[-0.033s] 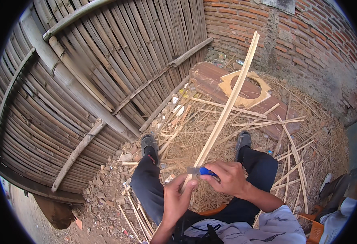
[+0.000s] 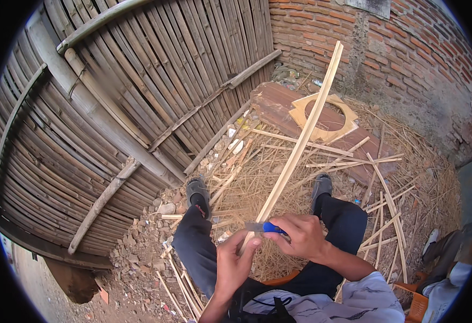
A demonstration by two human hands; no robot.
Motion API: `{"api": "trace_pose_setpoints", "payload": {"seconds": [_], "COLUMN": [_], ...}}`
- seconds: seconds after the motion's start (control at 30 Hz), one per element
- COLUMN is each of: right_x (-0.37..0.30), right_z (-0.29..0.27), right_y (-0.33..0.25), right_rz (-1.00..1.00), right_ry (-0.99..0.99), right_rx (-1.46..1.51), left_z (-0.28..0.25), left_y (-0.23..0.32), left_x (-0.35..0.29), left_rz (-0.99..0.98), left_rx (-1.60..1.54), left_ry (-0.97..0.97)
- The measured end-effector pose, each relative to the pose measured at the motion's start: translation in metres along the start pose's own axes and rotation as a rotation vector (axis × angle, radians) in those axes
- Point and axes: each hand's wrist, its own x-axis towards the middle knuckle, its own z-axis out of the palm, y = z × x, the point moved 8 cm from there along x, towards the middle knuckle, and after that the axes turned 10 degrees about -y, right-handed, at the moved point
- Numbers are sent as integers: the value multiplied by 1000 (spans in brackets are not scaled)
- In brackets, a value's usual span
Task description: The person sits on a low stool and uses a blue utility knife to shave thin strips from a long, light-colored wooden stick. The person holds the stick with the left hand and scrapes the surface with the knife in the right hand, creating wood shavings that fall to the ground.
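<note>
L hand pinches wood strip nr its lower end, long axis pointing fwd & slightly R, w/ R hand gripping blue knife, blade crosswise over strip just beyond L.

Before you, long pale wooden strip; to your left, slatted brown bamboo wall; ahead, red brick wall behind flat reddish-brown board bearing round-holed tan panel.

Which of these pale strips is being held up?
The long pale strip slanting away from the left hand, where the right hand holds a blue-handled knife across it. The other strips lie scattered, in neither hand.
</note>
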Motion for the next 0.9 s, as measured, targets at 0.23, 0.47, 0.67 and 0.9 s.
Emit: {"api": "trace_pose_setpoints", "payload": {"seconds": [0.23,0.47,0.67,0.9], "right_x": [3,4,8,7], "right_z": [0,-1,-2,-10], "right_y": [-5,-4,-4,-4], "right_rz": [10,46,58,64], "right_ry": [-16,-6,18,79], "right_rx": [36,66,63,-26], "left_z": [5,4,1,-3], "left_y": [6,9,6,10], "left_x": [7,8,7,4], "left_rz": [6,47,55,53], "left_rx": [-176,-85,-72,36], "left_ry": [-8,34,102,129]}}
